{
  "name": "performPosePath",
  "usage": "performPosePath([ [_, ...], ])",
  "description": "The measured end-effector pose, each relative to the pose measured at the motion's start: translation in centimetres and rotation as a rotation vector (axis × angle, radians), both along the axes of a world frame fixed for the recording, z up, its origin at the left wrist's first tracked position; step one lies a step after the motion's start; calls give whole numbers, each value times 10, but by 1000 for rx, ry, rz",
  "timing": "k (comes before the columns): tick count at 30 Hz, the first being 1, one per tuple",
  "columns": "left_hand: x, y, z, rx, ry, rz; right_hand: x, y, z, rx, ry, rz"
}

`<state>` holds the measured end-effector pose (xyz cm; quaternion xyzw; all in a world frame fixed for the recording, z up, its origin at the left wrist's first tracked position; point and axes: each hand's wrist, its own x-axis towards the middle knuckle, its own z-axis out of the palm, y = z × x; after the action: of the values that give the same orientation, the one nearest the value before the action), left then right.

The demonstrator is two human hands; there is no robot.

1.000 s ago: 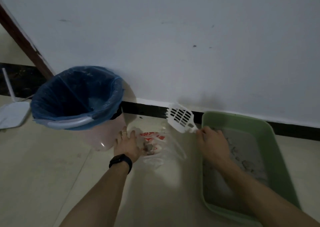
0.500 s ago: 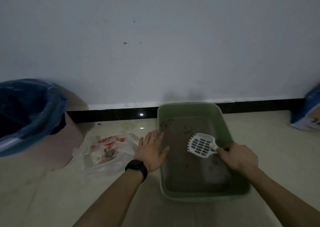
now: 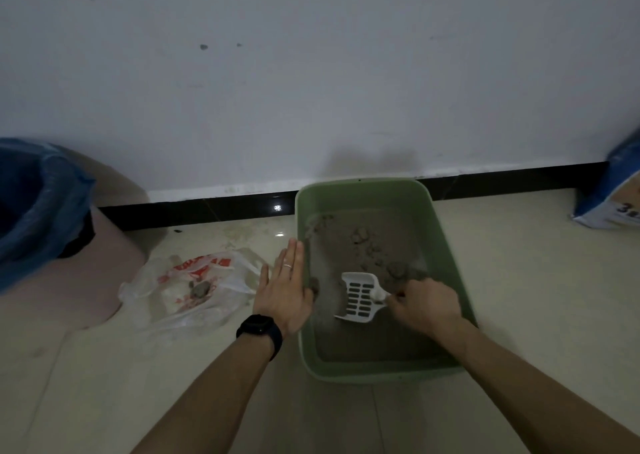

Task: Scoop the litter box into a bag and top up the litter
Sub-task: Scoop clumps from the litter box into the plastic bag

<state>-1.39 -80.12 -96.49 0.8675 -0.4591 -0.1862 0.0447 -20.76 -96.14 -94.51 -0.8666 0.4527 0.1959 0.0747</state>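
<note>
A green litter box (image 3: 446,232) lies on the floor against the wall, holding grey litter with several clumps (image 3: 362,237). My right hand (image 3: 424,303) grips the handle of a white slotted scoop (image 3: 360,297), whose blade sits low over the litter inside the box. My left hand (image 3: 285,289) rests flat with straight fingers on the box's left rim. Left of the box, a clear plastic bag with red print (image 3: 194,287) lies on the floor with a dark clump inside it.
A pink bin lined with a blue bag (image 3: 45,211) stands at the left. A blue and white litter sack (image 3: 616,190) leans by the wall at the far right. Pale tiled floor spreads in front.
The view swung from the bin and bag to the litter box. My right hand carried the scoop from over the bag into the box; my left hand left the bag for the box's rim.
</note>
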Motion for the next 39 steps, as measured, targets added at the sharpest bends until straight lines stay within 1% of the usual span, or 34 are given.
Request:
performPosePath([
  [3, 0, 1, -1, 6, -9, 0, 25, 9, -8, 52, -47, -4],
  [6, 0, 1, 0, 12, -13, -7, 31, 3, -14, 71, -11, -11],
  [9, 2, 2, 2, 30, -16, -26, 33, 4, -25, 194, 5, -93],
  [11, 3, 1, 2, 36, -12, -40, 41, 9, -27, 287, -32, -182],
  [17, 2, 3, 2, 41, -34, -41, 64, 16, -25, 381, -144, -348],
  [25, -1, 4, 1, 7, -33, -11, 102, 33, -30, 537, -311, -468],
  [29, -2, 6, 1, -14, -21, 14, 113, 37, -29, 514, -338, -435],
  [32, -3, 6, -1, -34, -27, 26, 106, 47, -26, 477, -351, -428],
  [36, 0, 6, -8, -73, -1, 30, 78, 60, -26, 466, -285, -388],
  [39, 5, 7, -11, -106, 23, 13, 77, 56, -24, 460, -246, -376],
])
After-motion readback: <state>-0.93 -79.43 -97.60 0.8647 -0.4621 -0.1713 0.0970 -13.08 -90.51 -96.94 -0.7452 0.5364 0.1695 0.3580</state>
